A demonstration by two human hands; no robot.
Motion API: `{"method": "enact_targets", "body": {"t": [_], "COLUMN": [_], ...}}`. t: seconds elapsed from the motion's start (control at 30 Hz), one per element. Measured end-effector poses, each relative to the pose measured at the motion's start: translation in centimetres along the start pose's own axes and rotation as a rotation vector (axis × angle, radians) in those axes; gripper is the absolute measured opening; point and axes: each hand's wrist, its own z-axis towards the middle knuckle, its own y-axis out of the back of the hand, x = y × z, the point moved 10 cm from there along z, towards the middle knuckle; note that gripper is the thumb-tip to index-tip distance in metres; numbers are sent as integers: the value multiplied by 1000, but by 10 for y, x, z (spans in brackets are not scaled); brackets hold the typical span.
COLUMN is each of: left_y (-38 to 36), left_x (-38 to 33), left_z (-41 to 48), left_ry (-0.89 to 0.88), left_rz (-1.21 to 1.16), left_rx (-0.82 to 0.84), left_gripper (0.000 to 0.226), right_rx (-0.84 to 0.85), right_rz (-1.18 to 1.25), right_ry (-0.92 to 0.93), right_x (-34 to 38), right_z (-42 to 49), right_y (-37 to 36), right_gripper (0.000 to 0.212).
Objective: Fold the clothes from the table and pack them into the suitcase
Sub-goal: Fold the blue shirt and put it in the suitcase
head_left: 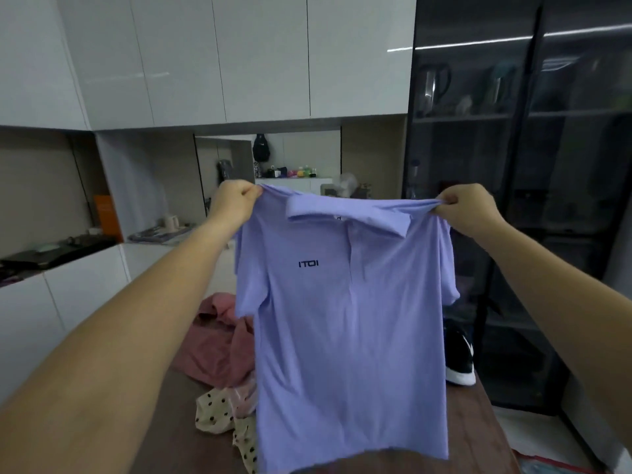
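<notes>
Presently: lavender polo shirt (342, 336), hanging full-length above the brown bench (478, 432). Pink garment (212, 343), crumpled on the bench; cream polka-dot garment (219, 412) touching its near edge. Black-and-white shoe (460, 357), far right. Hands: left hand (236, 201) and right hand (468, 206) each pinch a shirt shoulder.

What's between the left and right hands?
Head view: the lilac polo shirt, its collar and shoulders stretched from left hand to right hand.
</notes>
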Motion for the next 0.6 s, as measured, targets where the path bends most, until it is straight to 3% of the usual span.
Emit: {"method": "enact_targets", "body": {"t": [0.13, 0.27, 0.4, 0.43, 0.5, 0.6], "left_y": [51, 67, 42, 31, 3, -47], "left_x": [-42, -37, -8, 2, 24, 68], "left_z": [54, 73, 22, 0, -53, -150], "left_ry": [-119, -145, -180, -188, -183, -151], "left_rz": [-50, -88, -4, -16, -64, -28], "left_rx": [-136, -100, 52, 117, 288, 519], "left_gripper": [41, 44, 26, 18, 23, 18], "right_rx": [-160, -149, -20, 14, 121, 324], "right_rz": [124, 247, 200, 170, 59, -123], "right_ry": [142, 212, 238, 214, 198, 228], "right_x": [41, 51, 26, 13, -17, -79], "right_z": [43, 48, 6, -9, -44, -112], "right_y": [34, 43, 14, 4, -24, -78], "right_gripper": [10, 36, 26, 19, 5, 8]}}
